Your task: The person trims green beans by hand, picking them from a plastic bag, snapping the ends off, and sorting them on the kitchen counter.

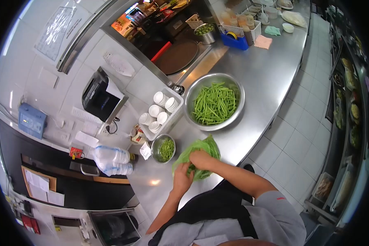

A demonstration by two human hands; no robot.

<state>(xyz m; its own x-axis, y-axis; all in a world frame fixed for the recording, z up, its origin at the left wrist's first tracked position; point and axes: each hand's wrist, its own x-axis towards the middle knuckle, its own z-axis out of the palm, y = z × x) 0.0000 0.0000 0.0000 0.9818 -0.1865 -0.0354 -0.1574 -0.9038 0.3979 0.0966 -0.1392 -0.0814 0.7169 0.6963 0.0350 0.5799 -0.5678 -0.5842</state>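
A thin green plastic bag lies crumpled on the steel counter in front of me. My right hand is closed on its upper part, fingers curled inward. Close beside it, my left hand grips the bag's near left side, its fingertips partly hidden in the folds. What the bag contains cannot be made out. Beyond it stands a large steel bowl full of long green beans. A smaller steel bowl to the left holds short green pieces, which look like bean ends.
A white bin with stacked white cups stands behind the small bowl. Wrapped cup sleeves lie at left. Farther along the counter are a blue container and cloths. Shelves of food line the right side.
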